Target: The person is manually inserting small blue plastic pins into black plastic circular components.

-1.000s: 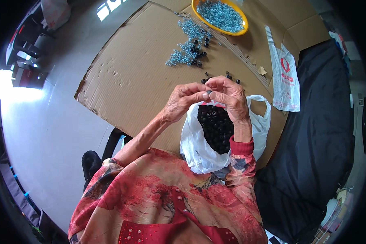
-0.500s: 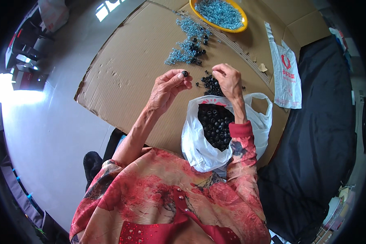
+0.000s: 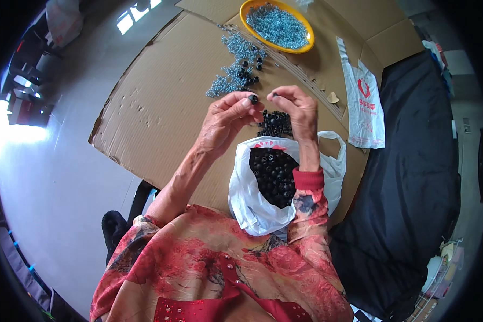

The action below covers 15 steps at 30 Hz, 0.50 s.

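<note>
Between the thumb and forefinger of my left hand [image 3: 225,119] is a round black bead [image 3: 253,99] with its hole showing. My right hand [image 3: 300,111] faces it a short gap away, its fingertips pinched on a small dark piece [image 3: 275,95] too tiny to name surely. Under the right hand lies a pile of small black pieces [image 3: 272,124], partly covered by it. Closer to me, an opened white plastic bag [image 3: 240,185] holds many larger black beads [image 3: 273,174]. My right forearm passes over the bag's right side.
Brown cardboard [image 3: 150,91] covers the work surface. Loose blue beads [image 3: 233,78] with a few black beads [image 3: 258,63] lie beyond my hands. A yellow bowl [image 3: 312,38] of blue beads stands at the back. A flat white bag [image 3: 366,115] and black cloth [image 3: 413,177] are on the right.
My right hand has come in toward the bead in my left hand, and the small dark piece now shows at its fingertips. The whole view has shifted slightly.
</note>
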Each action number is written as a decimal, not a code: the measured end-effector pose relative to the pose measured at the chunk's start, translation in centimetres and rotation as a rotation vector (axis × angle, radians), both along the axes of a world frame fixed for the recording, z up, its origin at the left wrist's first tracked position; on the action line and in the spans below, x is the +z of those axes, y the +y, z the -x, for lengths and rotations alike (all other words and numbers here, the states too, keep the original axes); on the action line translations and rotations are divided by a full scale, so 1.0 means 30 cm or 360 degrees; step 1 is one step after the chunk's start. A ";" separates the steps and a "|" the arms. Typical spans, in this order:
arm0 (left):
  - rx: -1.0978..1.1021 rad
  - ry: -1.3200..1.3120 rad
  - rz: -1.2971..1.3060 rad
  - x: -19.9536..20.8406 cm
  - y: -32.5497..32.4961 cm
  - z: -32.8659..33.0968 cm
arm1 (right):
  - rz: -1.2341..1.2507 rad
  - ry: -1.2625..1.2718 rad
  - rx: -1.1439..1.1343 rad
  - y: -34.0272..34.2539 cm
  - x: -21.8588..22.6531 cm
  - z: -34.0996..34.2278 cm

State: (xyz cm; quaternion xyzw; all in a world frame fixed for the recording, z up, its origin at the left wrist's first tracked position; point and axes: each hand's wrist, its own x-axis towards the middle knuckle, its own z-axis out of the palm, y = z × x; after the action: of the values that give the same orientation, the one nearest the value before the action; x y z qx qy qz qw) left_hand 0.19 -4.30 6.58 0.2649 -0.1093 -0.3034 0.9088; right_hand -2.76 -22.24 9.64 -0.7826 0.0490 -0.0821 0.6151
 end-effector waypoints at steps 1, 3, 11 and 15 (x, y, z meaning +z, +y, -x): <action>-0.0034 -0.0012 0.0046 0.017 -0.017 0.003 | -0.0311 -0.0142 0.0006 0.008 0.036 0.016; -0.0045 -0.0040 0.0096 0.066 -0.040 0.020 | -0.0426 -0.0261 0.0045 0.019 0.082 0.036; -0.0113 -0.0056 0.0167 0.181 -0.078 0.054 | -0.0514 -0.0524 0.0061 0.029 0.178 0.086; -0.0163 0.0012 0.0251 0.205 -0.093 0.063 | -0.0372 -0.0543 0.0020 0.028 0.217 0.103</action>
State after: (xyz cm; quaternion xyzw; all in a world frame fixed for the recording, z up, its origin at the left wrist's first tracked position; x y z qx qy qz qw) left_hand -1.71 -7.10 12.72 0.1854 -0.1429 -0.3410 0.9104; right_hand -5.86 -21.39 16.16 -0.6810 -0.0516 -0.2036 0.7015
